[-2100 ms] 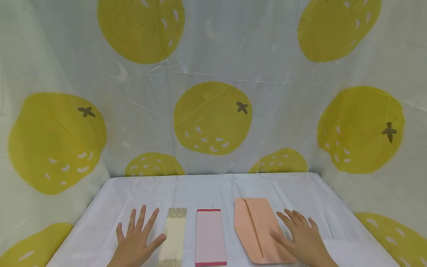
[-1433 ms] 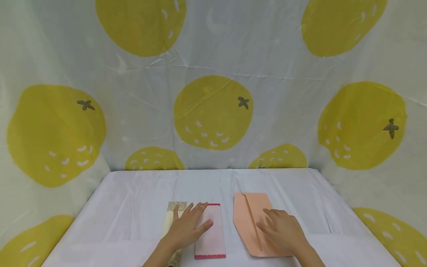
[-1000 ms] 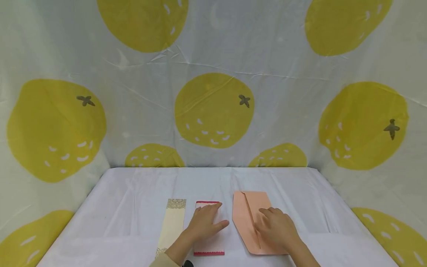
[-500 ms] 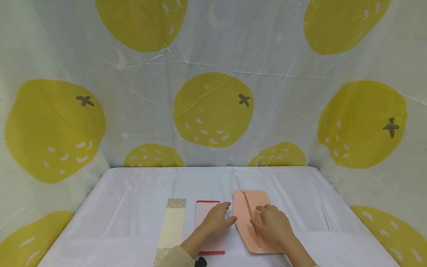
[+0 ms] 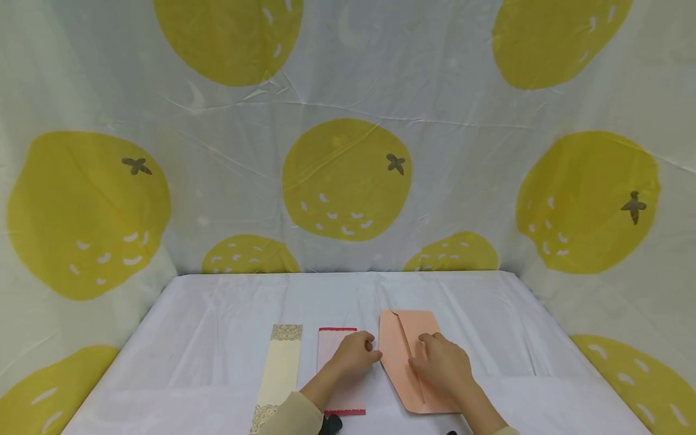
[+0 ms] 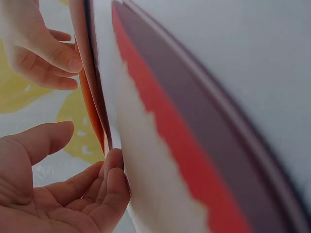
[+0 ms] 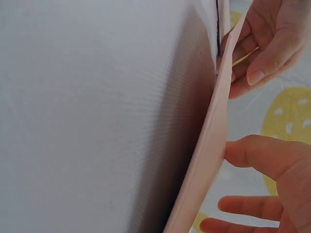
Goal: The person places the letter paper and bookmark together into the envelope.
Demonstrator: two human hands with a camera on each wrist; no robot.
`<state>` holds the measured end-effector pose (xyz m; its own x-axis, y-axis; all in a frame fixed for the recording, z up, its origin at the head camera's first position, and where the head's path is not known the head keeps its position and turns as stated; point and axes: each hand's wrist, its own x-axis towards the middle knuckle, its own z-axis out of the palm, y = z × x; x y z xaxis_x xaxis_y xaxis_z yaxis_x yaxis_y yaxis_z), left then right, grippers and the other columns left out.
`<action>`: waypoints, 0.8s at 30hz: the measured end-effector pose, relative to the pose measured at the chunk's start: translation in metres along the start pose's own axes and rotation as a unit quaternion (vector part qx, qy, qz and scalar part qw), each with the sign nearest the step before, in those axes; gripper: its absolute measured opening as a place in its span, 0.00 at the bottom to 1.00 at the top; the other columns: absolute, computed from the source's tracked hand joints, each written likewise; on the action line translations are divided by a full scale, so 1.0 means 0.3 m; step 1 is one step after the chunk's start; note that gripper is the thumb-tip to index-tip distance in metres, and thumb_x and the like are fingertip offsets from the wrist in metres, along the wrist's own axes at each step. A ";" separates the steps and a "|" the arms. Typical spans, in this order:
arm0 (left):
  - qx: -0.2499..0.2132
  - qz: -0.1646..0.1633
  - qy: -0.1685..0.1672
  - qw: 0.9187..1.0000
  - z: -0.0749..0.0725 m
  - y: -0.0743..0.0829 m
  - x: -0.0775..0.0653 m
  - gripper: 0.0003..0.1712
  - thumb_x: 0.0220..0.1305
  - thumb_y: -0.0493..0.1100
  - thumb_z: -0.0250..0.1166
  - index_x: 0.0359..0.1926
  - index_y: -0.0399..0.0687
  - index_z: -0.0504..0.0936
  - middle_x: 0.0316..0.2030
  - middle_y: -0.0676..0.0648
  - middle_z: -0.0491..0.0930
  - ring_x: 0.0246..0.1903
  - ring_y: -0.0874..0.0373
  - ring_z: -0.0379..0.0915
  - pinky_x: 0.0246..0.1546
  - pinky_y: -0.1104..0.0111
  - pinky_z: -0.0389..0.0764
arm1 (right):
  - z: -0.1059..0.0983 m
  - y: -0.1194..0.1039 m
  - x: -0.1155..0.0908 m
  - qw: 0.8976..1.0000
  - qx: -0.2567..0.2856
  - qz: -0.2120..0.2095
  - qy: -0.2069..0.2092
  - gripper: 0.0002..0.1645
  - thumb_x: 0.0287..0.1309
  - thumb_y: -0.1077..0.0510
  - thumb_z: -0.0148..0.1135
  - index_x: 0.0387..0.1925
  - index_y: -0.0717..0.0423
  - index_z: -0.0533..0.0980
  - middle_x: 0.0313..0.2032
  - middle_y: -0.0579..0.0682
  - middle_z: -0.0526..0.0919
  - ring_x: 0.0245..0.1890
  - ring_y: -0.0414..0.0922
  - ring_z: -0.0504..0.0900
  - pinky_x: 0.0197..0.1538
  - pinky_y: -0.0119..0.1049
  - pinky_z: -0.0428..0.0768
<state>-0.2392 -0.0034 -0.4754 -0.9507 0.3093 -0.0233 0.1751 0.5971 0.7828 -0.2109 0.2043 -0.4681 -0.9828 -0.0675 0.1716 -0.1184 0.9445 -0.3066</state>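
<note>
A peach paper envelope [image 5: 396, 347] with a slanting flap edge lies right of the middle of the table. My right hand [image 5: 447, 365] is over it; in the right wrist view its thumb [image 7: 252, 154] touches the paper, with the other fingers apart from the thumb. My left hand [image 5: 354, 354] is at the envelope's left edge, above a flat pink paper piece [image 5: 348, 399] with red ends. In the left wrist view its fingers are loosely bent, the thumb [image 6: 51, 138] stands apart, and nothing shows between them.
A cream paper strip [image 5: 283, 368] with gold lace-patterned ends lies to the left of the pink piece. White cloth covers the table [image 5: 217, 338]. Around it hangs a pale curtain [image 5: 239, 151] printed with yellow fruit.
My left hand has moved rightward from left of the cream strip, across the pink piece, to the envelope's edge; its fingers have bent. My right hand has moved left onto the envelope.
</note>
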 end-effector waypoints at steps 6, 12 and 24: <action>-0.007 0.015 -0.001 1.000 0.001 -0.003 0.006 0.19 0.57 0.38 0.69 0.47 0.29 0.78 0.30 0.50 0.73 0.30 0.58 0.66 0.34 0.66 0.72 | 0.006 0.000 0.006 1.000 0.016 0.009 -0.003 0.30 0.41 0.52 0.69 0.48 0.62 0.78 0.36 0.55 0.80 0.27 0.55 0.79 0.32 0.51 0.77; -0.020 0.007 -0.006 1.000 0.006 -0.002 0.012 0.20 0.57 0.38 0.69 0.47 0.29 0.78 0.29 0.51 0.73 0.29 0.58 0.68 0.33 0.66 0.73 | 0.002 0.000 0.008 1.000 0.026 0.009 0.003 0.30 0.39 0.53 0.69 0.46 0.63 0.78 0.34 0.55 0.81 0.29 0.55 0.80 0.34 0.52 0.77; -0.069 -0.012 -0.021 0.997 0.029 0.009 0.017 0.20 0.53 0.34 0.70 0.46 0.35 0.74 0.23 0.50 0.74 0.23 0.59 0.69 0.26 0.68 0.70 | -0.017 0.007 0.016 0.998 0.059 0.013 0.015 0.29 0.42 0.52 0.71 0.46 0.66 0.79 0.34 0.57 0.83 0.35 0.55 0.82 0.39 0.52 0.79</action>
<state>-0.2413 0.0060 -0.4788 -0.9422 0.3283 -0.0672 0.1125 0.4987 0.8594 -0.2151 0.2075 -0.4631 -0.9812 -0.0326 0.1900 -0.1112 0.9009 -0.4195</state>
